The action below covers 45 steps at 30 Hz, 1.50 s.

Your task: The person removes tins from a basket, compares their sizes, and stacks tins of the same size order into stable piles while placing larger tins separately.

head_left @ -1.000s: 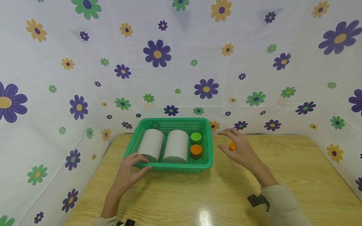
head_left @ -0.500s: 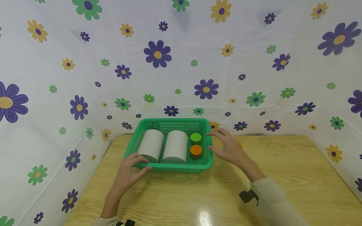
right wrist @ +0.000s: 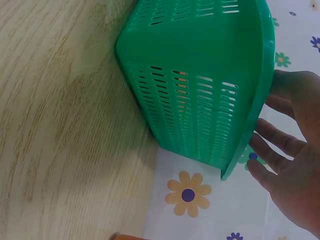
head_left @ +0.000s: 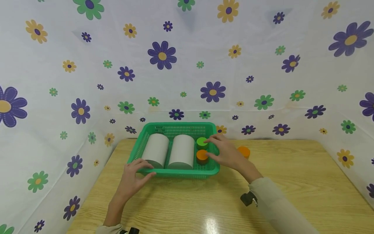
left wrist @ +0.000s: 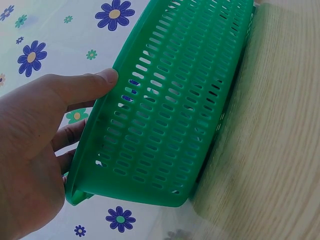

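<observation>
A green plastic basket (head_left: 175, 171) sits on the wooden table. My left hand (head_left: 133, 178) holds its near rim at the left corner; in the left wrist view the thumb lies on the rim's outer side and the fingers (left wrist: 67, 135) go behind the wall. Two white cylinders, one on the left (head_left: 156, 148) and one in the middle (head_left: 182, 149), lie side by side inside. To their right stand a short green cylinder (head_left: 201, 142) and a short orange cylinder (head_left: 201, 156). My right hand (head_left: 226, 152) reaches over the right rim, fingers spread, fingertips close over these two short cylinders.
Another orange cylinder (head_left: 243, 151) stands on the table (head_left: 292, 182) right of the basket, partly behind my right wrist. A white cloth (head_left: 187, 74) with printed flowers hangs behind the table and along both sides.
My right hand has moved left from beside the orange cylinder on the table to over the basket's right end, uncovering more of that cylinder. My left hand and the basket have stayed put.
</observation>
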Motion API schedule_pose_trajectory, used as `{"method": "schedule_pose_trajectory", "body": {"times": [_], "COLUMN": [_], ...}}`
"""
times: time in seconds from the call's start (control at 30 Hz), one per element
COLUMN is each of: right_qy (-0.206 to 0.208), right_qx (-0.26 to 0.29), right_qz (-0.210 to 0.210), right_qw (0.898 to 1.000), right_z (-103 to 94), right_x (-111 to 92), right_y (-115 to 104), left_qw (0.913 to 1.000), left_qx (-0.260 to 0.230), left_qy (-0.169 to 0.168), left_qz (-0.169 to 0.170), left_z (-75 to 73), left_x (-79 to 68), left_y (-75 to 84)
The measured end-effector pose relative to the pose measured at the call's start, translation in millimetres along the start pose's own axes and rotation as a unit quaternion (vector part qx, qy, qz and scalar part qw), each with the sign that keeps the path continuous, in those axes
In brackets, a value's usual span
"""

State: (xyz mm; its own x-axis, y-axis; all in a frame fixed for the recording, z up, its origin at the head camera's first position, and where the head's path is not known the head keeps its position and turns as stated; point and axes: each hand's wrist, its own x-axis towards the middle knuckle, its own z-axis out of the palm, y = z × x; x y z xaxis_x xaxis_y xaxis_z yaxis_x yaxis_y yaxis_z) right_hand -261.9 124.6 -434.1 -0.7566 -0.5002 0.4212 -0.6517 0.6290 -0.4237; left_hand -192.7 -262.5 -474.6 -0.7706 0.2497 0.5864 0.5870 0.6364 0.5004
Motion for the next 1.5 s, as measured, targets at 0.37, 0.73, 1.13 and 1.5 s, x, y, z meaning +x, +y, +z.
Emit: {"method": "schedule_pose_trajectory", "body": {"times": [0.37, 0.73, 1.13, 1.5], "right_qy": [-0.065, -0.139, -0.212, -0.253], "right_qx": [-0.053, -0.114, -0.182, -0.256], "right_qz": [-0.024, -0.050, -0.046, -0.038], "right_qw": [0.996, 0.982, 0.959, 0.932], "right_z": [12.0, 26.6, 31.5, 42.3], "right_x": [18.2, 35.7, 45.6, 49.7], "right_y": [-4.9, -1.7, -8.5, -9.7], "left_qw": [1.0000, 1.0000, 1.0000, 1.0000], "left_qx": [0.000, 0.002, -0.001, -0.004], "left_qy": [0.000, 0.003, -0.002, -0.001], "left_qz": [-0.001, 0.008, -0.003, 0.002], "left_z": [-1.1, -0.3, -0.5, -2.1], "left_x": [-1.6, -0.5, -0.1, -0.5], "left_y": [-1.2, -4.1, -4.3, -2.2]}}
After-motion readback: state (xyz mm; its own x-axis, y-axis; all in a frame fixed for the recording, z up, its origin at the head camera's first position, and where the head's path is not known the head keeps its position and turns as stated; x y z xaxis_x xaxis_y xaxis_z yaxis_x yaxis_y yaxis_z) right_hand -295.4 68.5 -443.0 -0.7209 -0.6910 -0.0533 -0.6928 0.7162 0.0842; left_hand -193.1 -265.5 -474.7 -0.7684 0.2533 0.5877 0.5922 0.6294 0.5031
